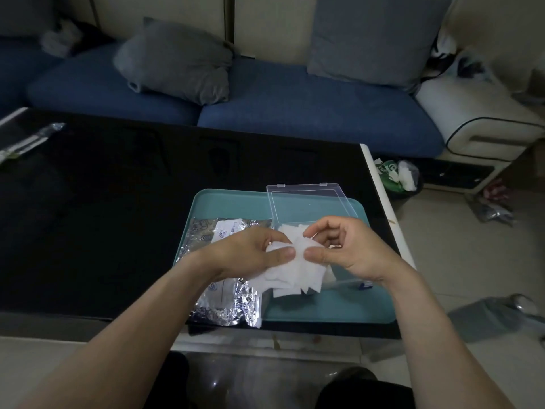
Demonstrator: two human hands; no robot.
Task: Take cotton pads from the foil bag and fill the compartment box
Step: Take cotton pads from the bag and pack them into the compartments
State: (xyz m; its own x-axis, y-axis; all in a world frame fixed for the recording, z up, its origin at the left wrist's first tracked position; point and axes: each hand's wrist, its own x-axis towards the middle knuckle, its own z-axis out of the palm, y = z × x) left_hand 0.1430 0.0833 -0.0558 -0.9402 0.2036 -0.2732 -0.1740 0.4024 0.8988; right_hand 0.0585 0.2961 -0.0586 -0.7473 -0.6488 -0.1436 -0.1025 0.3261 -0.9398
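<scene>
A bunch of white square cotton pads fans out between my two hands above the teal tray. My left hand pinches the bunch from the left with thumb and fingers. My right hand pinches it from the right, thumb near the left thumb. The crinkled silver foil bag lies on the tray's left part, partly under my left wrist. The clear compartment box sits behind and under the pads, its lid standing open at the back; its inside is mostly hidden.
The tray rests near the right end of a black glossy table. A clear wrapper lies at the table's far left. Behind is a blue sofa with grey cushions. A small waste bin stands on the floor to the right.
</scene>
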